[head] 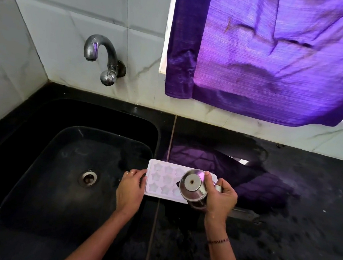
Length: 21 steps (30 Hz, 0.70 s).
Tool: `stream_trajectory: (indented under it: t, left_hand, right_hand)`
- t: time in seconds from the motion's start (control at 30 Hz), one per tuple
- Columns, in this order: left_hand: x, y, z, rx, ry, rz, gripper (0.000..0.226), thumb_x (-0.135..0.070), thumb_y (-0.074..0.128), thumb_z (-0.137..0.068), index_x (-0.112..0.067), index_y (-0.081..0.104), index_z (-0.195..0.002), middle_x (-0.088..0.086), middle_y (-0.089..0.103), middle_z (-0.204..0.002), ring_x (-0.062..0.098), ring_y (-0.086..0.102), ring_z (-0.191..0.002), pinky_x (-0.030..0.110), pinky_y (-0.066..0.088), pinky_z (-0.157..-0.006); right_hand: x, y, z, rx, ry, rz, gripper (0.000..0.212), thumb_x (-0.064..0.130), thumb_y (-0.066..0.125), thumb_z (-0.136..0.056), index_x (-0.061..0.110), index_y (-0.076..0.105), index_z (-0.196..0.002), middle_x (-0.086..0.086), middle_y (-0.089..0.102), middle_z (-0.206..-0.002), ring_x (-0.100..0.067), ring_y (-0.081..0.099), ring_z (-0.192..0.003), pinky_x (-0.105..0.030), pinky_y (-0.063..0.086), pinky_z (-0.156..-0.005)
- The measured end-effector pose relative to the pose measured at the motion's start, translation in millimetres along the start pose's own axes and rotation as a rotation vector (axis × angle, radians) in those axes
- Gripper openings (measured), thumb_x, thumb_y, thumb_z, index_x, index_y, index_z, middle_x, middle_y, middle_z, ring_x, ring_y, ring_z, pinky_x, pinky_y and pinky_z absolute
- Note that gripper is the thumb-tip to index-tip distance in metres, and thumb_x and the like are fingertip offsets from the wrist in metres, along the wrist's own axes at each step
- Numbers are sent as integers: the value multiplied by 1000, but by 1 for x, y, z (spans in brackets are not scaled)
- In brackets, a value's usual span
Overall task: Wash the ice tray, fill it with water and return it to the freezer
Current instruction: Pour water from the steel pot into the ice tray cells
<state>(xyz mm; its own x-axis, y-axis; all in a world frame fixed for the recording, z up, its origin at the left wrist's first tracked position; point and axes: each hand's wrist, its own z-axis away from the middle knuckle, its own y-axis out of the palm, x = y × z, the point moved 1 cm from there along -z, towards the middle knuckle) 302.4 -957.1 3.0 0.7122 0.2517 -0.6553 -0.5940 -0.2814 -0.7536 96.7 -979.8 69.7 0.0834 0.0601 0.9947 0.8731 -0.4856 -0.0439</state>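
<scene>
A white ice tray (161,180) with star-shaped moulds lies flat on the black counter, right beside the sink's right rim. My left hand (130,189) grips its left end, thumb on top. My right hand (220,196) holds a shiny steel cup (193,185) tipped over the tray's right end, its bottom facing the camera and its mouth pointing down toward the moulds. The cup hides the tray's right moulds. I cannot tell whether water is flowing.
The black sink (39,179) with its drain (88,178) lies to the left. A chrome tap (102,55) juts from the tiled wall above it, with no water running. A purple curtain (271,55) hangs at the back right. Black counter (294,229) stretches to the right.
</scene>
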Motion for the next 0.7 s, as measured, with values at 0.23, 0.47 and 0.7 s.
stream_trajectory:
  t: [0.23,0.47,0.7]
  left_hand:
    - [1,2,-1,33,46,-100,34,-28,45,-95,-26,56,-128,-5,50,-138,15,51,-121,40,51,-89]
    - [3,5,1,78,65,-222,37,-32,37,-99,-29,51,-133,-1,32,-153,28,41,-134,44,48,-97]
    - [10,9,2,86,85,-244,39,-32,36,-99,-29,47,-136,2,29,-154,30,36,-137,49,44,-101]
  right_hand:
    - [3,-3,-3,-11,45,-65,54,13,78,-75,21,35,-44,8,32,-45,-6,29,-46,-15,33,-44]
    - [7,-11,-5,-25,58,-132,59,12,77,-76,23,30,-41,15,31,-39,0,30,-40,-11,32,-41]
    - [5,-22,-7,-43,44,-117,59,12,77,-76,22,27,-46,16,25,-42,-1,25,-42,-10,28,-41]
